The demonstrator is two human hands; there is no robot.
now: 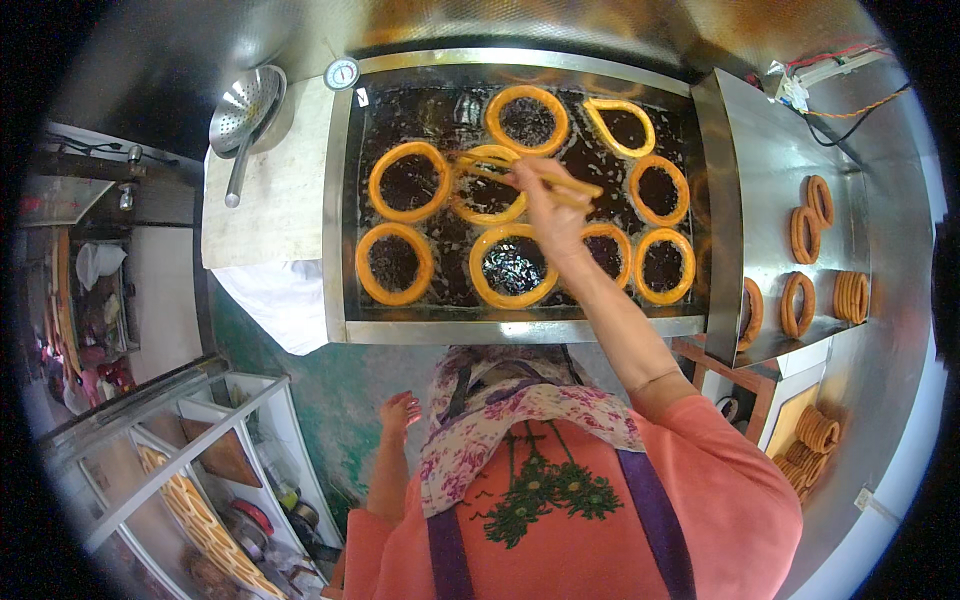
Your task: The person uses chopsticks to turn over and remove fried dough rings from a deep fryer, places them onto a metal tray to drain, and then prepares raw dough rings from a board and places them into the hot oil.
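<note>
My right hand (pixel 548 215) is closed round a pair of long chopsticks (pixel 575 188) above a wide fryer (pixel 520 332) of dark oil. The chopstick tips reach the left part of a golden dough ring (pixel 487 213) in the middle; whether they grip it, I cannot tell. Several more rings float around it, among them a ring (pixel 394 264) at the near left and another (pixel 663 266) at the near right. A teardrop-shaped loop (pixel 645 138) lies at the far right. My left hand (pixel 400 411) hangs empty beside the apron, fingers loosely apart.
Left of the fryer, a slotted skimmer (pixel 246 115) rests on a pale board (pixel 265 225) with a white cloth (pixel 285 295). A thermometer (pixel 341 74) stands at the fryer's corner. Browned rings (pixel 797 305) sit in the metal tray (pixel 765 200) on the right. A glass cabinet (pixel 235 415) stands at lower left.
</note>
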